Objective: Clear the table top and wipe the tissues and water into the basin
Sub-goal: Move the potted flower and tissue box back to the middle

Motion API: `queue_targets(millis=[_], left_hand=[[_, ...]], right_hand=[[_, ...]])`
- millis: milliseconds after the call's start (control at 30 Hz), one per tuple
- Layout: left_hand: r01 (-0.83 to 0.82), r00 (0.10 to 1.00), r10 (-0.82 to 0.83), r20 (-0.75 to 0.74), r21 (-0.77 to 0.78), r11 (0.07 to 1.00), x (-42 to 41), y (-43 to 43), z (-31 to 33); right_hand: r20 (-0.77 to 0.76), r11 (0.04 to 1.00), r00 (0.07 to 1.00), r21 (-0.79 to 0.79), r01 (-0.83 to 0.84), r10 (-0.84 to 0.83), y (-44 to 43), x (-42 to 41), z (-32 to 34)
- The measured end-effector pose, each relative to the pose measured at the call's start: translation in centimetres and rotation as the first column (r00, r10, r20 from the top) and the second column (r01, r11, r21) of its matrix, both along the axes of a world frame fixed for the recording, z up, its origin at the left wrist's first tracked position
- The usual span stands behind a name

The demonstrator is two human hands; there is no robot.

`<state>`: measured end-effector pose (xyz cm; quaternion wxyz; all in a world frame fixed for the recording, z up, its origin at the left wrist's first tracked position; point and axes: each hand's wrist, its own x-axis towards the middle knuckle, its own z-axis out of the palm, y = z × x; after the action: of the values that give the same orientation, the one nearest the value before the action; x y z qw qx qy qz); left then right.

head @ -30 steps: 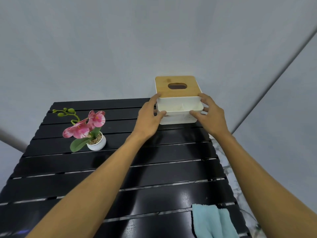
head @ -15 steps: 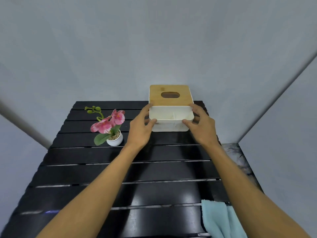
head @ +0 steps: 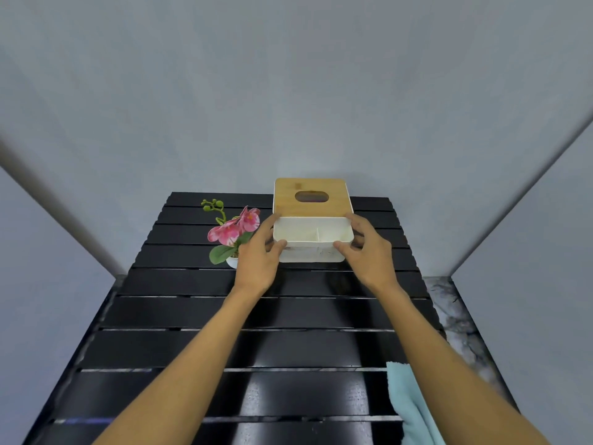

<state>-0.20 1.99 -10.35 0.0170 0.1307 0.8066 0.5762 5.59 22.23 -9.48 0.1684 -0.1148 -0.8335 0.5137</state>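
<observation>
A white tissue box (head: 313, 240) with a bamboo lid (head: 310, 197) and an empty front compartment is at the far end of the black slatted table (head: 205, 316). My left hand (head: 258, 255) grips its left front corner and my right hand (head: 369, 252) grips its right front corner. Whether the box rests on the slats or hangs just above them, I cannot tell. A light blue cloth (head: 410, 409) lies at the table's near right edge, partly under my right forearm. No loose tissues, water or basin are in view.
A small white pot with pink orchid flowers (head: 232, 231) stands just left of the box, partly behind my left hand. Grey walls close in behind and on both sides. A marbled surface (head: 455, 319) runs along the table's right edge.
The view has pulled back and shifted, so the table's far end sits more central. Both hands keep their grip on the tissue box, which now sits closer to the flower pot.
</observation>
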Motion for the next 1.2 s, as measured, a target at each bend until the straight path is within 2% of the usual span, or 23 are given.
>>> queue_targets(millis=[1200], left_hand=[[-0.037,0.999,0.037,0.015,0.009,0.999,1.3,-2.1,0.6]], right_hand=[[0.026,1.000,1.000,-0.018,-0.013,0.013,-1.9,0.9,0.0]])
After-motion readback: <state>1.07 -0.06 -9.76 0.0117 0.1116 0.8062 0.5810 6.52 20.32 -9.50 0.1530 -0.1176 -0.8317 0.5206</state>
